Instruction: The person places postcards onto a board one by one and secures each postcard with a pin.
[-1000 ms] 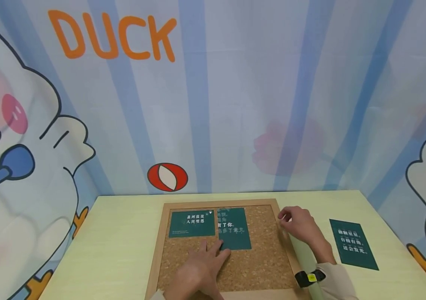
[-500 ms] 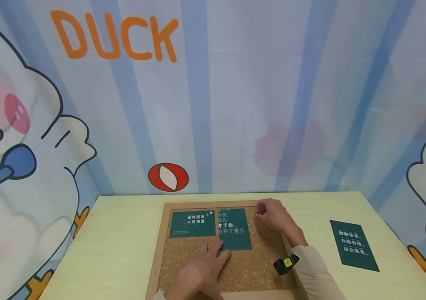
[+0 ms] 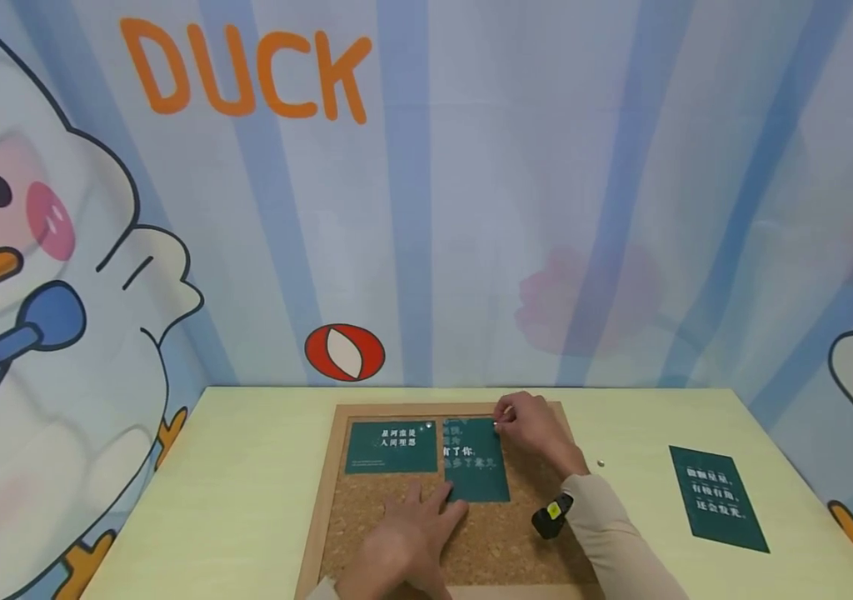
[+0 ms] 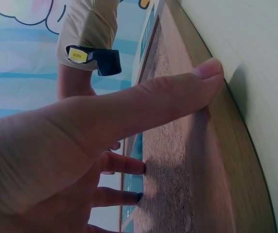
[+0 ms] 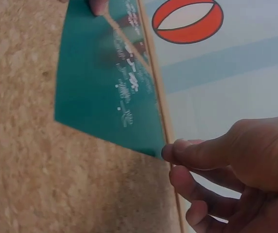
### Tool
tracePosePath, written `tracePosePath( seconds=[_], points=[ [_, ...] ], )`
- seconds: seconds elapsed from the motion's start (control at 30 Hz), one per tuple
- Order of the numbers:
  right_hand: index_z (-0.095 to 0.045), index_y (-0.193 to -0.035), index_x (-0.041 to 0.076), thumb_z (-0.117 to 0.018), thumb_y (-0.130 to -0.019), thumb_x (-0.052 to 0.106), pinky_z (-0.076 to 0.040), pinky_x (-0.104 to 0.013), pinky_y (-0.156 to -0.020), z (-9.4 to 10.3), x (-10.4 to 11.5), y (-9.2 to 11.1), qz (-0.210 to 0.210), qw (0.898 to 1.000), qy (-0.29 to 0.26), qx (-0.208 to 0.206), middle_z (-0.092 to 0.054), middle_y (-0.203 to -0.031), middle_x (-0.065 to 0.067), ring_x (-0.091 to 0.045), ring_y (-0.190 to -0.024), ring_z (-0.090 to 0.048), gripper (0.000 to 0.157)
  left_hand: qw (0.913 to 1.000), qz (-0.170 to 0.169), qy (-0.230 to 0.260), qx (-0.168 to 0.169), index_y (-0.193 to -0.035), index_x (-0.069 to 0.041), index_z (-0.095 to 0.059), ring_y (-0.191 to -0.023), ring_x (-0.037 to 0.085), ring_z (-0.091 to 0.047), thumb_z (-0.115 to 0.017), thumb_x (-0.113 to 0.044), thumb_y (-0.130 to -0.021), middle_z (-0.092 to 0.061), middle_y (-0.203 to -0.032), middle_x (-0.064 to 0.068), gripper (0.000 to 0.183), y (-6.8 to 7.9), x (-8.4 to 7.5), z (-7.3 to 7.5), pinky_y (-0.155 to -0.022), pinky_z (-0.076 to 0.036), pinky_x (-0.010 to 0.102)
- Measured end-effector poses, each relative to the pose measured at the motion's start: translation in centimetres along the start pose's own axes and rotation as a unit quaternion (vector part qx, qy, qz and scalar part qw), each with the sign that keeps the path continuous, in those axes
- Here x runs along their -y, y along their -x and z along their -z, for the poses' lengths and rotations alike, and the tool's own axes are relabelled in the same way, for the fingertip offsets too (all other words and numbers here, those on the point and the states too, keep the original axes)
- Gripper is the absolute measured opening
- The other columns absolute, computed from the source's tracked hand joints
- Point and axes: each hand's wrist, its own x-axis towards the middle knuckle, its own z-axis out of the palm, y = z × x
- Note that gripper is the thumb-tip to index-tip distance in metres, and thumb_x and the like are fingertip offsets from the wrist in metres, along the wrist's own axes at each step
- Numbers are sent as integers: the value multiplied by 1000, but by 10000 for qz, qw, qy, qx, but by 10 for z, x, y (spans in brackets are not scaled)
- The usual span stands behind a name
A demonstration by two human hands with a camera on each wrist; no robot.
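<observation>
While my left hand lay flat with fingers spread on the cork board, its fingertips pressed the near edge of the upright green card, which sat on the board just right of the wide green card and slightly overlapped it. My right hand had its fingers curled at that card's far right corner by the board's wooden frame, pinching something too small to make out. A third green card lay on the table well to the right, with a small pin between it and the board.
</observation>
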Motion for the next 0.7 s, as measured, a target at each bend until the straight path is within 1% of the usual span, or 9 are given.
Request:
tracePosePath(
  seconds=[0.13, 0.23, 0.43, 0.63, 0.7],
  points=[
    [-77, -94, 5, -72, -96, 3, -55, -37, -69, -6, -3, -4, -62, 9999, 116, -85, -71, -88, -6, -21, -79, -63, 6, 9999, 127, -111, -32, -152, -36, -45, -145, 40, -36, -93, -71, -56, -36, -162, -1, 113, 8, -7, 8, -98, -41, 74],
    [-78, -93, 6, -72, -96, 4, -53, -35, -66, -8, -5, -8, -153, 9996, 175, -178, -70, -85, -5, -20, -75, -60, 7, 9998, 139, -159, -16, -151, -36, -44, -146, 40, -36, -92, -71, -56, -36, -162, -2, 111, 10, -8, 11, -99, -41, 73],
    [-77, -90, 6, -74, -95, 4, -48, -31, -60, -13, -13, -11, -144, 9993, 140, -306, -66, -79, -2, -19, -70, -56, 6, 9997, 63, -210, 110, -151, -37, -42, -146, 40, -35, -91, -72, -57, -33, -164, -1, 112, 7, -7, 11, -99, -41, 72],
    [-75, -91, 5, -72, -96, 4, -45, -30, -60, -14, -17, -10, -62, 9996, 40, -276, -63, -79, -2, -18, -70, -55, 6, 9996, -37, -100, 279, -155, -38, -37, -148, 43, -32, -90, -74, -59, -30, -166, 1, 116, -2, -1, 4, -97, -41, 74],
    [-75, -92, 5, -72, -96, 4, -45, -30, -60, -15, -17, -11, -43, 9997, 55, -231, -63, -79, -2, -19, -70, -54, 6, 9996, -2, -62, 281, -155, -38, -37, -148, 43, -31, -90, -74, -58, -30, -166, 1, 116, -2, 0, 4, -98, -40, 74]
  ],
)
